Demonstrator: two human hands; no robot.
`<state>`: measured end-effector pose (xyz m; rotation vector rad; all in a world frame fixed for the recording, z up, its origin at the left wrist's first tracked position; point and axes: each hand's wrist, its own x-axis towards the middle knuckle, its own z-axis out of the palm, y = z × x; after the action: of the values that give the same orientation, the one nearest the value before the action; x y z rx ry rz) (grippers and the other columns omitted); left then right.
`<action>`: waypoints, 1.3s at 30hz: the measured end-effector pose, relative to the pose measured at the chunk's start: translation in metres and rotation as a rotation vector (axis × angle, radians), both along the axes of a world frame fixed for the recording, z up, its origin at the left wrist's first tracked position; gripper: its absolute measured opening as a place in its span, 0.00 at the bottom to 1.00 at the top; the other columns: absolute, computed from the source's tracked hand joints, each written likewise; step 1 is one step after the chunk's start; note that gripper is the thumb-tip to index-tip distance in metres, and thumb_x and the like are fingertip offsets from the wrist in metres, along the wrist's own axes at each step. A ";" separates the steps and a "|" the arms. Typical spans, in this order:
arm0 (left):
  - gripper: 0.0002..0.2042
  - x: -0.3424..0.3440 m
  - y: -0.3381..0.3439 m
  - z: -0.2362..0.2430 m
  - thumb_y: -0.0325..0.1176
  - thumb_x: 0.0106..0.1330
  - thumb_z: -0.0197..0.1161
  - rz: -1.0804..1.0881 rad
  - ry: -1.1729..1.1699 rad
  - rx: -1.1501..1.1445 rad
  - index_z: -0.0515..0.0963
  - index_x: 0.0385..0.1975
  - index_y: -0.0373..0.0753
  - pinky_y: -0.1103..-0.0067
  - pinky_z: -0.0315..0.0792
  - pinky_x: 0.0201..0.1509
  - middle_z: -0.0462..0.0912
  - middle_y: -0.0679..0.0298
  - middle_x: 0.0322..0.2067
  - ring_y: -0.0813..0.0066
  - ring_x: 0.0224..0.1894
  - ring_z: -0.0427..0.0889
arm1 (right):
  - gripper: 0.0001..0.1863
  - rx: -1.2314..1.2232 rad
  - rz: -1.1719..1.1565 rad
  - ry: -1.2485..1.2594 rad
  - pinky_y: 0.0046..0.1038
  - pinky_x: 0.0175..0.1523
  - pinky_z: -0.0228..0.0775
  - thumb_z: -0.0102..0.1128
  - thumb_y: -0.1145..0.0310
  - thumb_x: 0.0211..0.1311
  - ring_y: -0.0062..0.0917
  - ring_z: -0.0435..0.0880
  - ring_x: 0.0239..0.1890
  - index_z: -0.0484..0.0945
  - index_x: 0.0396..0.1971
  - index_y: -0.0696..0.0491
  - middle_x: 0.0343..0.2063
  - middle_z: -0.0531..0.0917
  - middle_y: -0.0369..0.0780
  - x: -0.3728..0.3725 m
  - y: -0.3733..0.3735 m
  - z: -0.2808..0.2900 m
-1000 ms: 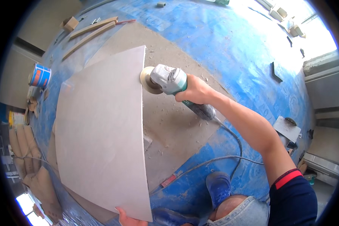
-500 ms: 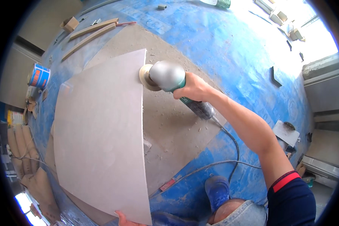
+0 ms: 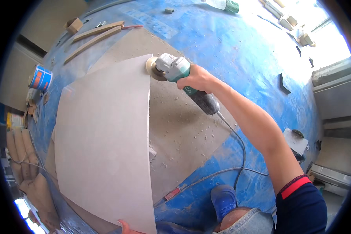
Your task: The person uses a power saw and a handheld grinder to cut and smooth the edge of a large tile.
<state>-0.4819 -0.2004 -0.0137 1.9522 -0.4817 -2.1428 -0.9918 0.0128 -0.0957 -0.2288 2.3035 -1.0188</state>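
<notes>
While the right hand (image 3: 197, 78) clamps the green-and-grey angle grinder (image 3: 179, 76), its disc meets the large grey tile's (image 3: 105, 140) far edge; left hand (image 3: 126, 227) steadies the tile's near corner, grip unclear. Edge-grinding seems underway, calling for steady travel.

- Single view, from a fisheye camera worn on the person's head, looking steeply down at the floor and the work below.
- The picture is upright and unmirrored; its left is the person's left. A black circular rim bounds it, and straight edges bow toward that rim.
- Near field: the person's knee and blue shoe (image 3: 223, 199) sit at the lower edge, almost beneath the lens; the right hand (image 3: 197, 77) reaches in from the lower right.
- Middle field: the large grey tile (image 3: 101, 144) fills the left centre, close to the camera.
- Far field: the blue floor sheet (image 3: 238, 46) runs to the upper edge.
- No second view shares this scene.
</notes>
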 end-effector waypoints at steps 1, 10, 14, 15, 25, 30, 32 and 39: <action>0.32 0.001 0.000 -0.001 0.58 0.77 0.44 -0.003 0.003 -0.002 0.67 0.69 0.37 0.55 0.58 0.76 0.71 0.56 0.68 0.52 0.70 0.67 | 0.31 0.014 -0.011 -0.020 0.36 0.34 0.76 0.73 0.54 0.39 0.33 0.83 0.33 0.83 0.42 0.59 0.32 0.84 0.44 -0.001 0.000 0.005; 0.31 0.003 0.001 -0.002 0.57 0.76 0.49 -0.010 0.060 0.004 0.68 0.67 0.38 0.54 0.61 0.74 0.74 0.56 0.66 0.53 0.69 0.70 | 0.27 0.018 -0.028 -0.025 0.37 0.28 0.70 0.73 0.52 0.38 0.31 0.79 0.28 0.83 0.34 0.60 0.28 0.81 0.43 -0.019 0.002 -0.005; 0.31 0.002 0.001 -0.002 0.57 0.76 0.48 -0.007 0.057 0.004 0.68 0.68 0.38 0.54 0.61 0.74 0.73 0.56 0.67 0.53 0.69 0.69 | 0.27 0.059 -0.051 -0.054 0.37 0.27 0.70 0.73 0.52 0.38 0.31 0.78 0.26 0.83 0.34 0.60 0.28 0.81 0.43 -0.022 -0.003 0.004; 0.31 0.001 0.001 -0.001 0.57 0.76 0.48 -0.005 0.062 0.015 0.68 0.68 0.38 0.54 0.60 0.74 0.73 0.56 0.67 0.53 0.69 0.69 | 0.28 0.064 -0.041 -0.065 0.36 0.26 0.69 0.73 0.52 0.38 0.31 0.78 0.26 0.83 0.34 0.60 0.28 0.81 0.43 -0.022 -0.002 0.005; 0.32 0.043 -0.016 -0.027 0.58 0.77 0.44 0.026 0.629 0.279 0.68 0.68 0.37 0.54 0.58 0.76 0.73 0.55 0.67 0.53 0.70 0.68 | 0.28 -0.020 0.065 0.021 0.33 0.29 0.69 0.72 0.56 0.41 0.27 0.78 0.30 0.82 0.42 0.58 0.29 0.80 0.40 -0.003 0.005 0.003; 0.32 0.022 -0.007 -0.017 0.58 0.77 0.44 0.028 0.369 0.148 0.68 0.69 0.37 0.54 0.57 0.77 0.72 0.55 0.68 0.53 0.71 0.67 | 0.27 0.048 0.003 -0.020 0.34 0.30 0.70 0.73 0.55 0.40 0.30 0.79 0.30 0.83 0.38 0.59 0.30 0.81 0.42 -0.011 0.000 0.020; 0.32 0.006 0.001 -0.009 0.57 0.77 0.44 0.000 0.110 0.023 0.67 0.69 0.37 0.54 0.56 0.77 0.72 0.55 0.68 0.53 0.71 0.67 | 0.27 0.067 -0.024 -0.039 0.35 0.30 0.72 0.74 0.54 0.38 0.31 0.80 0.30 0.84 0.35 0.60 0.30 0.82 0.43 -0.018 -0.003 0.021; 0.32 0.043 -0.015 -0.030 0.56 0.77 0.45 0.067 0.666 0.280 0.66 0.69 0.36 0.53 0.55 0.77 0.70 0.53 0.68 0.51 0.71 0.66 | 0.27 0.097 -0.002 -0.024 0.34 0.26 0.69 0.74 0.53 0.38 0.29 0.78 0.25 0.83 0.33 0.60 0.27 0.80 0.41 -0.021 -0.007 0.012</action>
<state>-0.4387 -0.2150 -0.0436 1.1977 0.0040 -2.7278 -1.0129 0.0059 -0.0835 -0.1734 2.3248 -0.9033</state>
